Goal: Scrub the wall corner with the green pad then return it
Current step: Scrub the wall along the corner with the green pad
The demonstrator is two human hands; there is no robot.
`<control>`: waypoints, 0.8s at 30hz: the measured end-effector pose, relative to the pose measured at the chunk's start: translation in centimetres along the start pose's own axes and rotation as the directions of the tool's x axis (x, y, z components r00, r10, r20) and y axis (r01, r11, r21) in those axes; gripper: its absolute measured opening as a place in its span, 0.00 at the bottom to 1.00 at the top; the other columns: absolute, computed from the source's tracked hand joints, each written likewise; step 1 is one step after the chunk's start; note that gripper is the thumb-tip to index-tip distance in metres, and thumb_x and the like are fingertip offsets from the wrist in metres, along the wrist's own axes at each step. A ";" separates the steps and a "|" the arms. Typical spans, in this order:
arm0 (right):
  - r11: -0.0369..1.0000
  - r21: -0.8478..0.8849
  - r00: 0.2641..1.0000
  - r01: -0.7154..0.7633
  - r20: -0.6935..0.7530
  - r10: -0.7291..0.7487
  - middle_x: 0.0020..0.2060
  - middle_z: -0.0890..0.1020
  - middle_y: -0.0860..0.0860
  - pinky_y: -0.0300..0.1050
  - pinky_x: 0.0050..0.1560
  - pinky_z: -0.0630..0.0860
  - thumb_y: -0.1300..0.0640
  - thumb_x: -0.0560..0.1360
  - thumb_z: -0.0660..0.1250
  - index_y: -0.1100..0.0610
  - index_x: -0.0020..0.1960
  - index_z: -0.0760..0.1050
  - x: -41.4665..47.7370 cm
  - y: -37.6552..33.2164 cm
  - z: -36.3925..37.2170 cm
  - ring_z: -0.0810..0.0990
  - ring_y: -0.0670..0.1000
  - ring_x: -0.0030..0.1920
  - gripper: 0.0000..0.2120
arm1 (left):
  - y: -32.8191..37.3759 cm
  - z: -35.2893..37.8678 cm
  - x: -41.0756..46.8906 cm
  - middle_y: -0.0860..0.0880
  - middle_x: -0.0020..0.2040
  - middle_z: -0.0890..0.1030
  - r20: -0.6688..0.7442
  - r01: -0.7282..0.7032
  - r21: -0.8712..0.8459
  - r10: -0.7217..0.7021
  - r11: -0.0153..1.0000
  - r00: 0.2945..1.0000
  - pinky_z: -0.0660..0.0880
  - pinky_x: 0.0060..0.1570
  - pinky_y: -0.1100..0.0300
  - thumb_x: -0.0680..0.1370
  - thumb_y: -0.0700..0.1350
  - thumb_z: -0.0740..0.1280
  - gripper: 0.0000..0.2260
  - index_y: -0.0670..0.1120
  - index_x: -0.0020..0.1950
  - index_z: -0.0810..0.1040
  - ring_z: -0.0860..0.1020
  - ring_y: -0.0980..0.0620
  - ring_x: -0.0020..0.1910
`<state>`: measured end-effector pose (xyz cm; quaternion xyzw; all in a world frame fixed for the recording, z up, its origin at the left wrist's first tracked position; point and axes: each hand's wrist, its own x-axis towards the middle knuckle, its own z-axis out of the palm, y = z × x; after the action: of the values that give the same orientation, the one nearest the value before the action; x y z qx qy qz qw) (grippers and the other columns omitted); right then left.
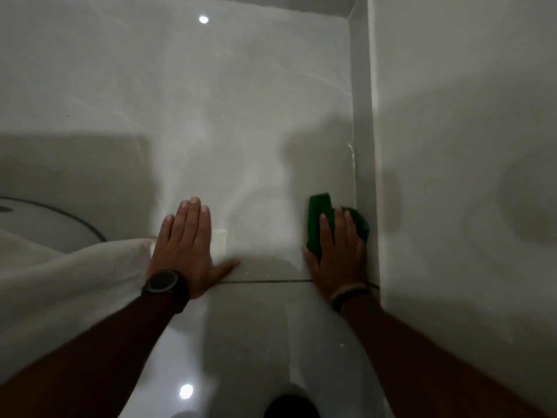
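Note:
A green pad (320, 217) is pressed flat against the glossy tiled surface right beside the wall corner (363, 176). My right hand (339, 251) lies on top of it with fingers spread over the pad, holding it against the tile. Part of the pad sticks out beyond my fingertips and at the right side by the corner strip. My left hand (188, 245) rests flat on the tile to the left, fingers together, thumb out, holding nothing. A dark watch sits on my left wrist.
A white painted wall (452, 146) rises on the right of the corner. White cloth (75, 282) lies at the left beside my left arm. A round white fixture (45, 221) with a dark rim is at the far left. A grout line (265, 280) runs between my hands.

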<state>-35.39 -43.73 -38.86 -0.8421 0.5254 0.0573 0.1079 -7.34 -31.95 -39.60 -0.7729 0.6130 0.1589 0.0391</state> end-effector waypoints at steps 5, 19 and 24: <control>0.999 0.043 1.000 -0.004 0.001 0.004 0.77 0.53 0.59 0.57 0.71 0.50 0.41 0.74 0.59 0.56 0.77 0.55 -12.5 -0.2 3.1 0.53 0.62 0.75 0.36 | 0.0 0.1 0.0 0.35 0.83 0.54 -0.028 -0.012 -0.006 0.012 1.000 1.000 0.52 0.78 0.39 0.75 0.76 0.53 0.51 0.37 0.82 0.52 0.52 0.36 0.82; 0.997 0.080 1.000 0.013 0.006 -0.014 0.76 0.54 0.59 0.59 0.69 0.53 0.40 0.73 0.61 0.56 0.77 0.55 -11.5 0.0 3.0 0.51 0.61 0.76 0.38 | 0.0 0.1 -0.2 0.35 0.83 0.53 -0.030 -0.007 0.006 0.008 1.000 1.000 0.53 0.78 0.38 0.75 0.76 0.52 0.51 0.37 0.82 0.52 0.52 0.37 0.82; 0.995 0.099 0.999 -0.023 -0.032 0.027 0.77 0.56 0.59 0.57 0.70 0.51 0.37 0.74 0.60 0.56 0.77 0.52 -3.6 0.0 1.4 0.52 0.60 0.76 0.39 | 0.1 0.0 -0.2 0.35 0.83 0.55 -0.026 -0.009 -0.004 0.009 1.000 1.000 0.54 0.77 0.38 0.75 0.76 0.53 0.51 0.36 0.82 0.54 0.53 0.36 0.82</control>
<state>-36.99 -40.26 -39.49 -0.8299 0.5398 0.0188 0.1398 -7.44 -31.79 -39.53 -0.7723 0.6166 0.1502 0.0286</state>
